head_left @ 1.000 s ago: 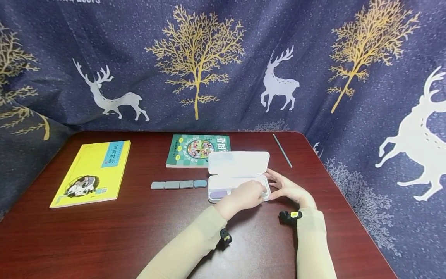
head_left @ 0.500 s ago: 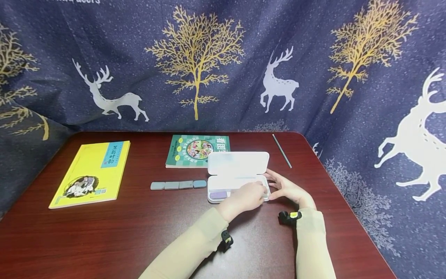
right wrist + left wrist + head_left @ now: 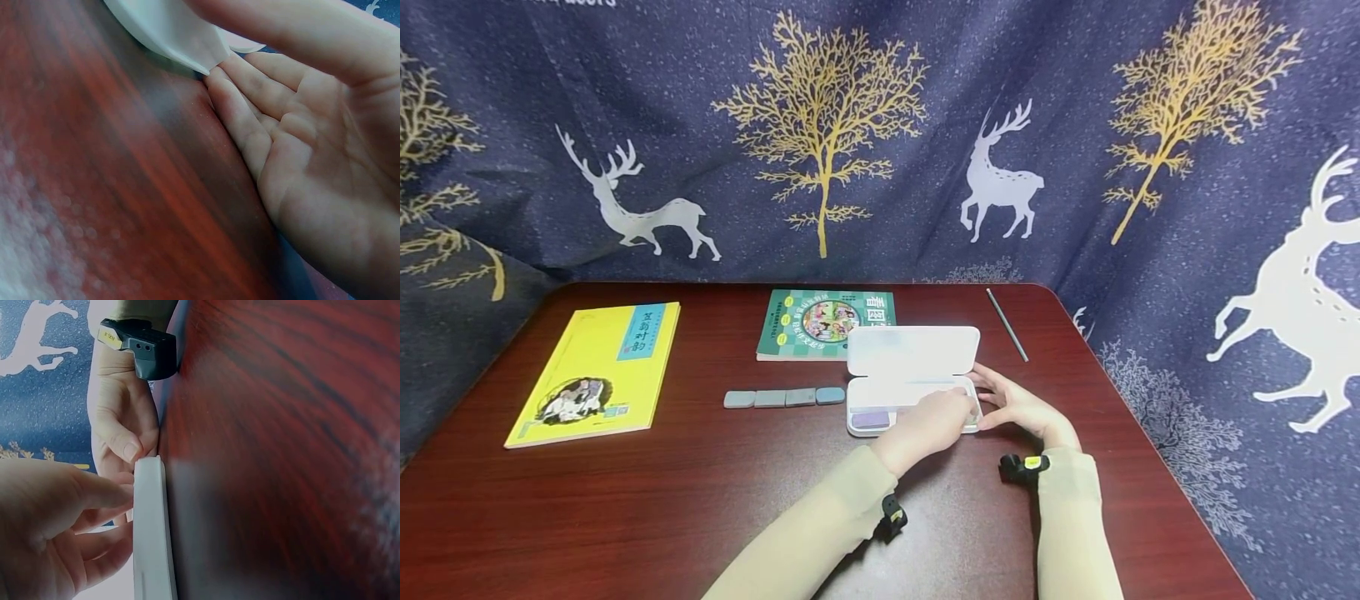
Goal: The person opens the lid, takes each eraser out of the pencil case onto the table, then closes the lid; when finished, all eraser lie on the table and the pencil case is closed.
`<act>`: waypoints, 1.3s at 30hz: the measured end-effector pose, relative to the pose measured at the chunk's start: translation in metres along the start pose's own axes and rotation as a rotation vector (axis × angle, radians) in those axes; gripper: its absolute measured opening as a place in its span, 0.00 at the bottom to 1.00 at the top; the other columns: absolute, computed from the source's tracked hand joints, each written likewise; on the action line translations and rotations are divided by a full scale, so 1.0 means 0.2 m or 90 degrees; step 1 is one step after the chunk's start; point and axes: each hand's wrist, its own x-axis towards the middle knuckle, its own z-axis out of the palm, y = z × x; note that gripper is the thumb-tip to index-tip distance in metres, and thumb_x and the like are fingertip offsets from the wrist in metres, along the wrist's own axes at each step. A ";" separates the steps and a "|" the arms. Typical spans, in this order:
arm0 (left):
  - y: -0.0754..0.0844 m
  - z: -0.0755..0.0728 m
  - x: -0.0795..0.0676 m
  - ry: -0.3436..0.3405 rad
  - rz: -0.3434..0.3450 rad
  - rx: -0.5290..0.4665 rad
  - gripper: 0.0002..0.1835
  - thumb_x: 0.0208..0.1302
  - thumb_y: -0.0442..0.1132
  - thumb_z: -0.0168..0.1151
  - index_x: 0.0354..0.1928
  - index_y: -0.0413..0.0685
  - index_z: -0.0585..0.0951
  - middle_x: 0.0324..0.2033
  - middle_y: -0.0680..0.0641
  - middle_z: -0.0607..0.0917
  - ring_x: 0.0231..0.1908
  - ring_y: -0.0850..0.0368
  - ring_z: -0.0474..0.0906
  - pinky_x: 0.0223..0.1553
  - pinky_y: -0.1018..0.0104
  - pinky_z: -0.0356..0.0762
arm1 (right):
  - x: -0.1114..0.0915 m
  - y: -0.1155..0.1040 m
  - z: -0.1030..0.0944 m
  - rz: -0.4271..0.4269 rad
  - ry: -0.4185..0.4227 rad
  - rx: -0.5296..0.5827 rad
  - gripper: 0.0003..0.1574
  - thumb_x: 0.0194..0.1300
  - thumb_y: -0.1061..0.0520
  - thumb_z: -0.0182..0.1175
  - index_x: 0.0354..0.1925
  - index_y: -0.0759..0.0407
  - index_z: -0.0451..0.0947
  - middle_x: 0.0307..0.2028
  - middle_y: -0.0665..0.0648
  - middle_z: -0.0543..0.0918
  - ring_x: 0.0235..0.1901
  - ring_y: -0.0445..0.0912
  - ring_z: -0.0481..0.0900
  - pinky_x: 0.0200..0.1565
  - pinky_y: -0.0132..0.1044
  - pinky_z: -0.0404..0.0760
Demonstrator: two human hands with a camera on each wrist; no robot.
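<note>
A white pencil case (image 3: 913, 353) lies on the table with its lid raised. A purple block (image 3: 870, 419) sits in its left end. My left hand (image 3: 934, 419) reaches over the front rim into the right part of the case, fingers bent down. In the left wrist view those fingertips vanish behind the case's white wall (image 3: 152, 531), so what they hold is hidden. My right hand (image 3: 1026, 406) holds the right end of the case, thumb at the front corner and fingers toward the back. A small greyish piece (image 3: 973, 410) shows inside beside the left fingers.
Several grey and blue blocks (image 3: 786, 398) form a row left of the case. A green book (image 3: 801, 327) lies behind it, partly covered by the lid. A thin pencil-like stick (image 3: 1007, 325) is at the back right, a yellow book (image 3: 591, 358) at the left.
My left hand and forearm have shifted slightly right, its fingers staying inside the case. The right hand and the case keep their places.
</note>
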 end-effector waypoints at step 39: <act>0.00 0.03 0.04 0.047 -0.047 -0.007 0.09 0.63 0.35 0.60 0.38 0.54 0.88 0.36 0.55 0.89 0.39 0.59 0.84 0.40 0.70 0.80 | 0.00 0.01 0.00 -0.002 -0.004 0.007 0.65 0.54 0.64 0.70 0.76 0.66 0.37 0.73 0.76 0.49 0.70 0.70 0.49 0.58 0.21 0.69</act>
